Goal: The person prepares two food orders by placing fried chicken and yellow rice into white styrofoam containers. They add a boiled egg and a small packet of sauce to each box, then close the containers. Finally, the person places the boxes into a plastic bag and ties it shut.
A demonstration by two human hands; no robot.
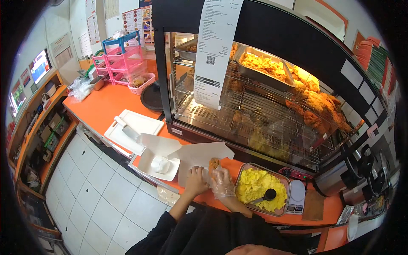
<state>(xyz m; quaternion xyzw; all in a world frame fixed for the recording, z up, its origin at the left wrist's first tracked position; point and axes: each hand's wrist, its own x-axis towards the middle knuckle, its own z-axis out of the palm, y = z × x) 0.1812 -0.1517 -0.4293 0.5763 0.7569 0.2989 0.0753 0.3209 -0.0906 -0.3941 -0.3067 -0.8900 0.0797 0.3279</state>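
My right hand (221, 181), in a clear plastic glove, holds a piece of fried chicken (214, 163) by its lower end, upright over an unfolded paper food box (204, 151). My bare left hand (197, 181) rests on the near part of that box, its fingers curled at the cardboard; whether it grips the edge cannot be told. To the left stands another open paper box (143, 161) with a round white wrapped item (160, 164) in it. Right of my hands a glass tray (289, 197) holds yellow scrambled egg (255, 181) and a black-ended scoop (270, 194).
A glass warming cabinet (204, 135) with fried chicken trays stands behind, a long printed receipt (212, 57) hanging on it. A cleaver (127, 129) lies on a white cutting board (153, 122) at left. A digital kitchen scale (296, 197) sits right of the egg.
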